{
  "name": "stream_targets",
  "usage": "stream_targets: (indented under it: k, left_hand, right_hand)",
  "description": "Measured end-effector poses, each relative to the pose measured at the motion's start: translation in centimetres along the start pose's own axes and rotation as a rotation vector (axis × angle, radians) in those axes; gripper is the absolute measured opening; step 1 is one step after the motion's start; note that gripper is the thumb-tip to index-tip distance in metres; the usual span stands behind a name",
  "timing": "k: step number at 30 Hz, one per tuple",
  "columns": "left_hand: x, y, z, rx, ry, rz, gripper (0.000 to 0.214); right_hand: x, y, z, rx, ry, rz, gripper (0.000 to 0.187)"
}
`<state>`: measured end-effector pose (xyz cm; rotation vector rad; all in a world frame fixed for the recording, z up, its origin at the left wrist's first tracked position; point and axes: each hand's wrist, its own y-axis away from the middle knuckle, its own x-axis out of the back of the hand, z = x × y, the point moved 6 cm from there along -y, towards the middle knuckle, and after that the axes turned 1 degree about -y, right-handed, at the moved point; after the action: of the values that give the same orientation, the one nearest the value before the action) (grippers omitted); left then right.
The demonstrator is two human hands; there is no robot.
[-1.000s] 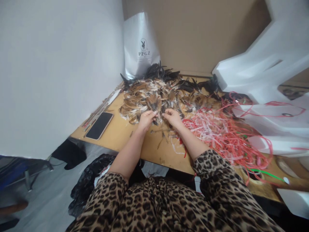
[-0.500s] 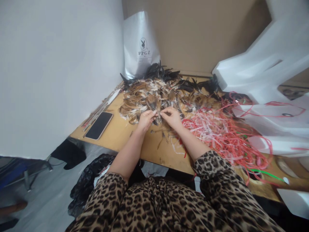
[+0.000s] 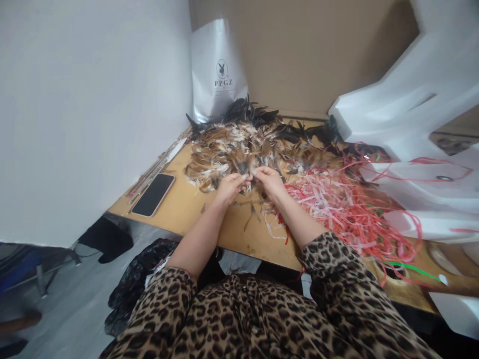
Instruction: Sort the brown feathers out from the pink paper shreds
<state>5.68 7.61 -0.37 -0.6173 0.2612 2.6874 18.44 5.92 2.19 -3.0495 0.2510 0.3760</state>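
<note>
Both hands are close together at the near edge of a pile of brown, white and black feathers (image 3: 220, 144). My left hand (image 3: 231, 188) is closed in a pinch on a feather, its thumb and forefinger pressed together. Facing it, my right hand (image 3: 270, 182) also pinches feathers, its fingertips almost touching those of the left. The held tips are small and partly hidden by the fingers. Loose dark feather bits (image 3: 247, 209) lie on the wooden table (image 3: 202, 219) just below the hands.
A tangle of red, pink and white ribbons (image 3: 337, 209) spreads to the right, beside white plastic sheeting (image 3: 404, 104). On the left lie a phone (image 3: 153, 195) and thin sticks (image 3: 159, 164). A white bag (image 3: 219, 65) stands behind the feathers. Black plastic (image 3: 138, 279) hangs below the table edge.
Both hands have shifted slightly to the right, still fingertip to fingertip. The pile, phone and ribbons have stayed in place.
</note>
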Motion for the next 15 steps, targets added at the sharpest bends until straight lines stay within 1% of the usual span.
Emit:
stream_targets:
  k: [3, 8, 15]
  left_hand:
    - [-0.4, 0.2, -0.5, 0.049, 0.009, -0.043, 0.023]
    - [-0.8, 0.3, -1.1, 0.124, 0.041, -0.053, 0.016]
    - [-0.8, 0.1, -1.3, 0.131, 0.084, -0.035, 0.012]
  right_hand:
    - [-0.1, 0.0, 0.2, 0.008, -0.016, 0.026, 0.023]
    - [-0.3, 0.3, 0.1, 0.054, -0.012, 0.065, 0.022]
    - [-0.4, 0.4, 0.3, 0.091, -0.018, 0.052, 0.022]
